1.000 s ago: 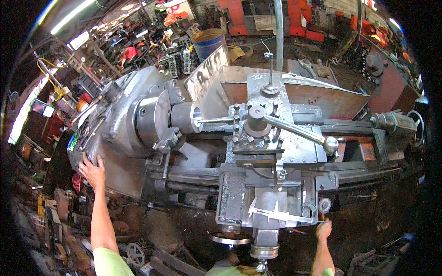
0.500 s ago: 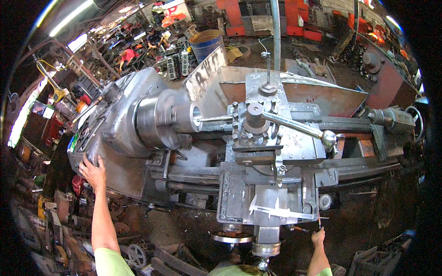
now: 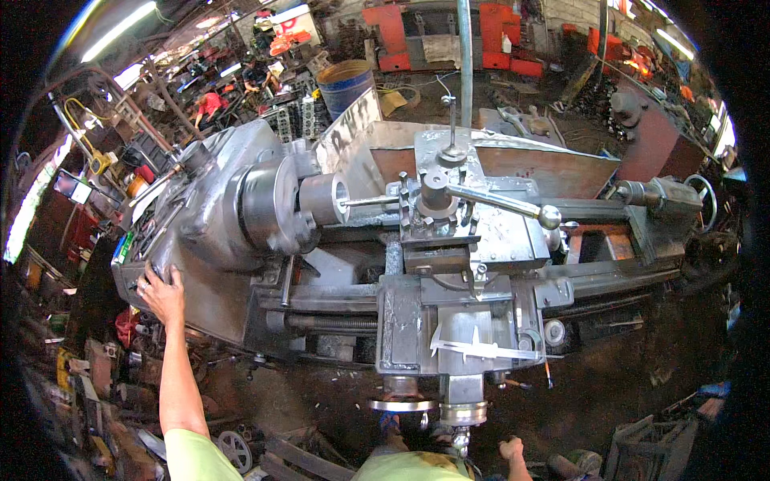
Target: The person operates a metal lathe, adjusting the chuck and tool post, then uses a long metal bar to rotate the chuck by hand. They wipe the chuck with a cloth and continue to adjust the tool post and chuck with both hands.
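My left hand [image 3: 163, 295] rests with fingers spread on the front corner of the lathe headstock [image 3: 216, 280]. My right hand [image 3: 511, 449] hangs low near the bottom edge, its fingers curled closed; nothing shows in them. In the chuck [image 3: 269, 204] sits a hollow metal cylinder [image 3: 325, 199], with a boring bar [image 3: 371, 201] at its open end. The bar is clamped in the tool post [image 3: 435, 196], which carries a long ball-ended handle [image 3: 505, 202]. A vernier caliper [image 3: 489, 350] lies flat on the carriage [image 3: 401, 337], away from both hands.
Tools [image 3: 156, 224] lie on top of the headstock. The tailstock [image 3: 670, 200] stands at the right end of the bed. A handwheel [image 3: 401, 406] juts from the carriage front. Behind are a drum [image 3: 345, 84] and a person in red [image 3: 210, 104]; metal scrap litters the lower left.
My right hand has dropped down and left, away from the thin rod at the carriage's right side. The chuck and cylinder, blurred before, look sharper. The view has shifted slightly; my left hand stays put.
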Available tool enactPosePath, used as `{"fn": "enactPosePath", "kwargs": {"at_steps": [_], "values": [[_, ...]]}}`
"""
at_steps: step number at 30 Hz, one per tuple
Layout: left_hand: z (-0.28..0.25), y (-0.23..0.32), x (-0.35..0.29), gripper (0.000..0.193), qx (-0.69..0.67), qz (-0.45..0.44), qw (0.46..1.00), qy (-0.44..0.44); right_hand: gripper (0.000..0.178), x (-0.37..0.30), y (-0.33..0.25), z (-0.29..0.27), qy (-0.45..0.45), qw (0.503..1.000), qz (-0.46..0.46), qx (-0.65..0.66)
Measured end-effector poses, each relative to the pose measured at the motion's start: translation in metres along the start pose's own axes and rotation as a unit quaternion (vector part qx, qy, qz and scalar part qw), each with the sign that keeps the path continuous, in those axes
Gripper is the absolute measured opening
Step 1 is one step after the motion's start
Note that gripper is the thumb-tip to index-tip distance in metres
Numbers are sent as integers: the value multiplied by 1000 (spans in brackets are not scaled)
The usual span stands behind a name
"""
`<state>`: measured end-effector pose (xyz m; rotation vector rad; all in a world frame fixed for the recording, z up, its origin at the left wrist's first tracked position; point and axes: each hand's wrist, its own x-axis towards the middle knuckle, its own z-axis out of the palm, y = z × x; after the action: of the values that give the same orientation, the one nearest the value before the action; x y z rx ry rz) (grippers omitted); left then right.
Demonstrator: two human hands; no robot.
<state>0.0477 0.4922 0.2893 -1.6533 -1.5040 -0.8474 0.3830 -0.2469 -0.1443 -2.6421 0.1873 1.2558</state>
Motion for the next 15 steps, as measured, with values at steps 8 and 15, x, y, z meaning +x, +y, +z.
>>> {"fn": "enactPosePath", "kwargs": {"at_steps": [8, 15], "values": [[-6, -1, -1, 64, -41, 8, 999, 21, 57, -53, 3, 33, -46, 998, -50, 11], [-9, -2, -1, 66, -73, -14, 997, 10, 53, -69, -21, 5, 3, 998, -50, 41]]}}
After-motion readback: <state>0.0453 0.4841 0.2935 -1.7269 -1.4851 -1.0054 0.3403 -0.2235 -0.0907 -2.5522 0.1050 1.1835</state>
